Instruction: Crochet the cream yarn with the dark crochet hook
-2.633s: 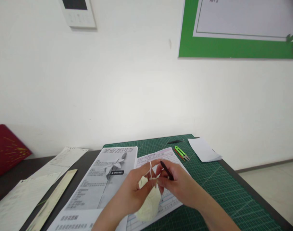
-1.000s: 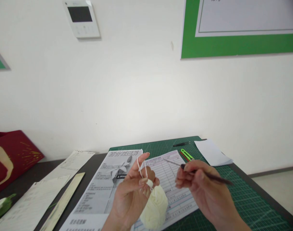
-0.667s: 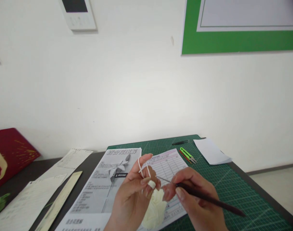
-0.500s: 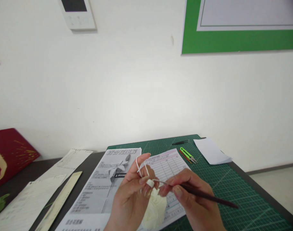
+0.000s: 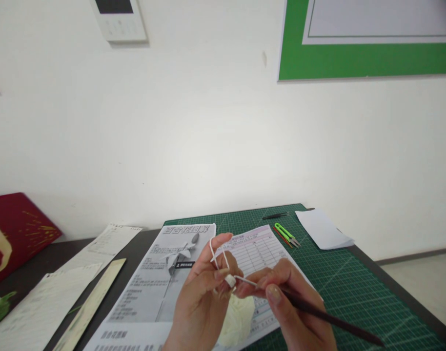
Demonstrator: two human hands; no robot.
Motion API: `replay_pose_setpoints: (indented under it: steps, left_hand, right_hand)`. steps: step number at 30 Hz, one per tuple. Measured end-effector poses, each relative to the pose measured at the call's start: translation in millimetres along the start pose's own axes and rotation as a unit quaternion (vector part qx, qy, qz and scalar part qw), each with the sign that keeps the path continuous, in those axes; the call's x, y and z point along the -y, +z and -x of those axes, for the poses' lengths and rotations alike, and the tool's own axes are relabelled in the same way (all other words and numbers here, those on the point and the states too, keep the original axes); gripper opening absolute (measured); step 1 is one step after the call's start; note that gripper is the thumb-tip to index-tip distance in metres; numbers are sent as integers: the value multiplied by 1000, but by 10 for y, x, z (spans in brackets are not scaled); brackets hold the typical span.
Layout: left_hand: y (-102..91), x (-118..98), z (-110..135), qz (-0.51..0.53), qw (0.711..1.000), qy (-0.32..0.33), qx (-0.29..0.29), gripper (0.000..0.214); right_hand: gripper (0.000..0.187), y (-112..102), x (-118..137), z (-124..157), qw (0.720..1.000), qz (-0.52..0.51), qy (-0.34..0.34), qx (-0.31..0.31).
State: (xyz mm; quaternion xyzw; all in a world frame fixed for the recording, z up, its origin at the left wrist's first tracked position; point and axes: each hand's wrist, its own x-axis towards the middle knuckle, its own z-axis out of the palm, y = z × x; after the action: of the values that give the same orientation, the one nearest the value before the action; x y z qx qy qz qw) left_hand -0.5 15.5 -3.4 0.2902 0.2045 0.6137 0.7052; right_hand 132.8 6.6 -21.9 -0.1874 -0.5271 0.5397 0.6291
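My left hand (image 5: 203, 297) is raised over the papers with white yarn (image 5: 212, 249) looped round the forefinger and wound on a curled finger. Its fingers are closed on the strand. My right hand (image 5: 292, 312) pinches a dark crochet hook (image 5: 329, 319), whose thin metal tip (image 5: 245, 281) touches the yarn at my left fingers. The handle points to the lower right. A cream ball of yarn (image 5: 239, 319) lies on the papers under both hands, partly hidden by them.
A green cutting mat (image 5: 354, 292) covers the right of the dark table. On it lie a printed instruction sheet (image 5: 153, 282), a pink form (image 5: 257, 248), green thread snips (image 5: 286, 234), a dark tool (image 5: 276, 216) and white paper (image 5: 323, 229). A ruler (image 5: 87, 304) and a red bag (image 5: 14, 234) sit at the left.
My right hand has drawn in from the right and brought the hook's tip to the yarn on my left fingers. My left hand has stayed raised with the loop.
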Motion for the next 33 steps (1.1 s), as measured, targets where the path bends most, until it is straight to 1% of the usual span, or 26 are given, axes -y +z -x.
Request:
replay_pose_setpoints:
  steps: [3, 7, 13, 19, 25, 30, 33]
  left_hand:
    - [-13, 0, -3, -8, 1000, -2, -1, 35]
    - [-26, 2, -14, -9, 1000, -2, 12, 35]
    - [2, -7, 0, -6, 1000, -2, 9, 36]
    - [-6, -6, 4, -11, 1000, -3, 18, 36]
    - [3, -1, -1, -30, 999, -4, 12, 36]
    - [25, -3, -9, -21, 1000, -8, 14, 35]
    - [28, -9, -7, -9, 1000, -9, 14, 34]
  right_hand:
    - [12, 5, -4, -6, 1000, 0, 6, 4]
    - [11, 19, -20, 4, 1000, -3, -2, 3]
    - [13, 22, -54, 19, 1000, 1, 5, -8]
    - [11, 31, -25, 10, 1000, -9, 12, -4]
    - [12, 30, -7, 12, 1000, 8, 16, -6]
    - [12, 51, -41, 24, 1000, -9, 12, 3]
    - [13, 47, -58, 30, 1000, -3, 7, -3]
